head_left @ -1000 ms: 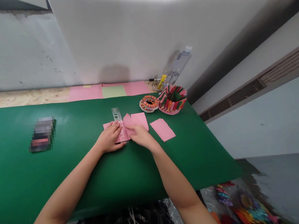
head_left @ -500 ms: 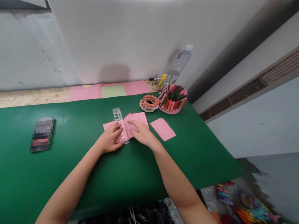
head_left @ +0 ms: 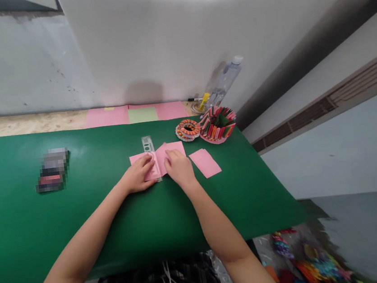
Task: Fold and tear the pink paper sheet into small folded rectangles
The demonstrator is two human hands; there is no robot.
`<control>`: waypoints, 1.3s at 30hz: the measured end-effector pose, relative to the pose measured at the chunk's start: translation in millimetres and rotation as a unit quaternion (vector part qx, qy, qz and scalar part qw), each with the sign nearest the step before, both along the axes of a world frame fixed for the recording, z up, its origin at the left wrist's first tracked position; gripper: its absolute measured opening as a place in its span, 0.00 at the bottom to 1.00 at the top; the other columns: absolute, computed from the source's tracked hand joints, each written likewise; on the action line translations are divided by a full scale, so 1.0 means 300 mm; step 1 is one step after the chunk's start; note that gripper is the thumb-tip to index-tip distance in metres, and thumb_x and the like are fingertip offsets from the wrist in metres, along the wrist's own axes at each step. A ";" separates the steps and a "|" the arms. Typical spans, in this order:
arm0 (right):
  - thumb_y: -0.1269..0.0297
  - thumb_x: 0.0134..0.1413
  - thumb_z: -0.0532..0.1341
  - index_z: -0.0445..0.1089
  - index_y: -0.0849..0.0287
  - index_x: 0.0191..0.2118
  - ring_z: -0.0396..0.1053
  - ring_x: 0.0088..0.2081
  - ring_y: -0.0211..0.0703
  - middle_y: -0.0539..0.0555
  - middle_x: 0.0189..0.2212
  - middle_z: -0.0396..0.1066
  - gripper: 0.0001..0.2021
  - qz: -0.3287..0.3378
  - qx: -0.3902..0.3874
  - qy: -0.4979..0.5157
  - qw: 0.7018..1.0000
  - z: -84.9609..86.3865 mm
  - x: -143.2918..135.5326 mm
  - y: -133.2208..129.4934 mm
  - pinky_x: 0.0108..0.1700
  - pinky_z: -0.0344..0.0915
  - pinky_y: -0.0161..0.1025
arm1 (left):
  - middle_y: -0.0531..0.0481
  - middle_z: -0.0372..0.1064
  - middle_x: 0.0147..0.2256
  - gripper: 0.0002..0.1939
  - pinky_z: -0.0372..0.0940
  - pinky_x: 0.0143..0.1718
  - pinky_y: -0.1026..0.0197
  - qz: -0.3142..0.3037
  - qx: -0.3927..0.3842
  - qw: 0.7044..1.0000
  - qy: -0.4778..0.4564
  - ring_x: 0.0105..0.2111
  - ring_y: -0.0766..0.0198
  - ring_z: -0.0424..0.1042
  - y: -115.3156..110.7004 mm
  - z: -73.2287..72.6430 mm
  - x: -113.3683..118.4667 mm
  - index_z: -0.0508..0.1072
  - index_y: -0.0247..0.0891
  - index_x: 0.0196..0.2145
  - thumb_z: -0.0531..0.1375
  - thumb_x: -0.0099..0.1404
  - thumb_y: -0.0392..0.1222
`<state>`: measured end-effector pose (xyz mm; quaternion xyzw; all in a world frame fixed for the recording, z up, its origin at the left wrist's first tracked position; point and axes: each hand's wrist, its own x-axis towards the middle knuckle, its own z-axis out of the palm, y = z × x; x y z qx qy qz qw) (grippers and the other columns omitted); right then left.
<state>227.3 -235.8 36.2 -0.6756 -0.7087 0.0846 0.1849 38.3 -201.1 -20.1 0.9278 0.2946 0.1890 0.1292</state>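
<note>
Pink paper (head_left: pixel 175 146) lies on the green tabletop, with a raised crease or edge near its middle. A clear plastic ruler (head_left: pixel 147 142) with cut-out holes lies upright across its left part. My left hand (head_left: pixel 140 174) rests on the ruler and paper, fingers laid out flat and thumb apart, pressing them down. Over the paper's right part, my right hand (head_left: pixel 180 166) is closed, its thumb and curled fingers together at the paper; the exact grip is partly hidden. Just to the right lies a small stack of pink paper pieces (head_left: pixel 206 163).
Behind stand a folded-paper ring (head_left: pixel 187 129), a round folded-paper piece (head_left: pixel 218 124) and a clear bottle (head_left: pixel 225 82). Pink sheets (head_left: pixel 107 116) and a green sheet (head_left: pixel 143 115) lie along the wall. A blurred phone-like object (head_left: pixel 53 169) is at left. Colourful items (head_left: pixel 318 267) lie on the floor.
My right hand has drawn its spread thumb and fingers together and curled them over the paper, shifting slightly. My left hand and the ruler stay in place.
</note>
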 end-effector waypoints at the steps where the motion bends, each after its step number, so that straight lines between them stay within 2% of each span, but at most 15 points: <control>1: 0.69 0.60 0.48 0.68 0.64 0.50 0.70 0.44 0.46 0.61 0.45 0.70 0.17 -0.009 -0.004 -0.020 1.000 0.003 -0.010 -0.003 0.44 0.66 0.38 | 0.29 0.54 0.59 0.32 0.57 0.57 0.43 0.004 0.001 1.000 0.004 0.60 0.45 0.55 0.000 0.001 0.001 0.62 0.29 0.55 0.56 0.60 0.54; 4: 0.68 0.61 0.47 0.67 0.65 0.51 0.71 0.39 0.45 0.63 0.43 0.69 0.18 -0.033 -0.016 -0.066 0.997 0.010 -0.032 -0.007 0.38 0.67 0.37 | 0.33 0.52 0.61 0.32 0.54 0.59 0.44 0.013 0.002 1.000 0.022 0.61 0.46 0.53 0.004 0.002 0.003 0.62 0.31 0.55 0.55 0.61 0.57; 8: 0.70 0.61 0.46 0.56 0.69 0.60 0.71 0.35 0.44 0.64 0.43 0.68 0.22 -0.060 -0.005 -0.095 0.994 0.003 -0.042 -0.005 0.34 0.66 0.36 | 0.34 0.55 0.60 0.36 0.50 0.61 0.47 0.013 -0.003 0.999 0.033 0.62 0.48 0.52 0.010 0.004 0.007 0.61 0.29 0.57 0.55 0.60 0.59; 10: 0.71 0.61 0.47 0.55 0.68 0.60 0.70 0.35 0.44 0.64 0.41 0.68 0.22 -0.064 0.006 -0.106 0.992 -0.004 -0.040 -0.005 0.33 0.65 0.36 | 0.34 0.54 0.61 0.39 0.48 0.62 0.48 0.019 -0.010 0.999 0.042 0.62 0.49 0.50 0.013 0.009 0.008 0.58 0.28 0.59 0.55 0.59 0.60; 13: 0.72 0.60 0.48 0.67 0.65 0.49 0.69 0.36 0.44 0.61 0.39 0.68 0.15 -0.054 0.032 -0.127 0.990 -0.014 -0.035 -0.007 0.32 0.62 0.36 | 0.38 0.52 0.62 0.42 0.43 0.63 0.47 0.024 -0.020 0.997 0.072 0.63 0.49 0.48 0.018 0.016 0.007 0.54 0.30 0.62 0.54 0.59 0.62; 15: 0.71 0.60 0.50 0.70 0.63 0.41 0.68 0.36 0.44 0.60 0.37 0.69 0.12 -0.045 0.060 -0.133 0.988 -0.020 -0.033 -0.007 0.31 0.60 0.36 | 0.40 0.51 0.63 0.42 0.39 0.64 0.45 0.023 -0.023 0.996 0.088 0.64 0.49 0.46 0.021 0.017 0.005 0.53 0.33 0.62 0.53 0.59 0.62; 19: 0.70 0.60 0.52 0.71 0.62 0.36 0.65 0.37 0.44 0.59 0.36 0.70 0.10 0.010 0.135 -0.127 0.983 -0.031 -0.031 -0.005 0.33 0.57 0.37 | 0.41 0.52 0.62 0.40 0.37 0.64 0.44 0.026 -0.018 0.995 0.098 0.64 0.49 0.46 0.024 0.017 0.002 0.55 0.35 0.62 0.53 0.59 0.63; 22: 0.71 0.59 0.52 0.71 0.61 0.34 0.62 0.36 0.45 0.58 0.36 0.70 0.10 0.058 0.173 -0.125 0.975 -0.042 -0.038 -0.004 0.34 0.55 0.39 | 0.37 0.56 0.60 0.39 0.37 0.64 0.44 0.033 -0.003 0.993 0.110 0.63 0.48 0.47 0.021 0.021 0.004 0.59 0.31 0.59 0.52 0.59 0.64; 25: 0.72 0.57 0.53 0.71 0.62 0.32 0.60 0.35 0.45 0.58 0.34 0.70 0.09 0.099 0.180 -0.118 0.971 -0.056 -0.055 -0.003 0.34 0.54 0.40 | 0.35 0.55 0.60 0.39 0.32 0.64 0.43 0.040 0.014 0.991 0.126 0.63 0.48 0.47 0.018 0.027 0.004 0.59 0.30 0.59 0.50 0.60 0.64; 31: 0.73 0.56 0.53 0.71 0.62 0.30 0.56 0.33 0.46 0.57 0.28 0.67 0.10 0.141 0.206 -0.126 0.960 -0.087 -0.085 0.003 0.33 0.50 0.42 | 0.41 0.48 0.64 0.44 0.27 0.64 0.43 0.037 0.002 0.990 0.135 0.64 0.48 0.43 0.025 0.031 -0.005 0.51 0.36 0.63 0.52 0.57 0.66; 39: 0.73 0.56 0.51 0.72 0.65 0.34 0.57 0.33 0.47 0.59 0.29 0.67 0.12 0.190 0.208 -0.125 0.951 -0.100 -0.081 0.008 0.35 0.50 0.43 | 0.43 0.47 0.64 0.46 0.25 0.63 0.41 0.043 -0.019 0.990 0.131 0.64 0.47 0.43 0.026 0.034 -0.003 0.49 0.36 0.64 0.54 0.56 0.64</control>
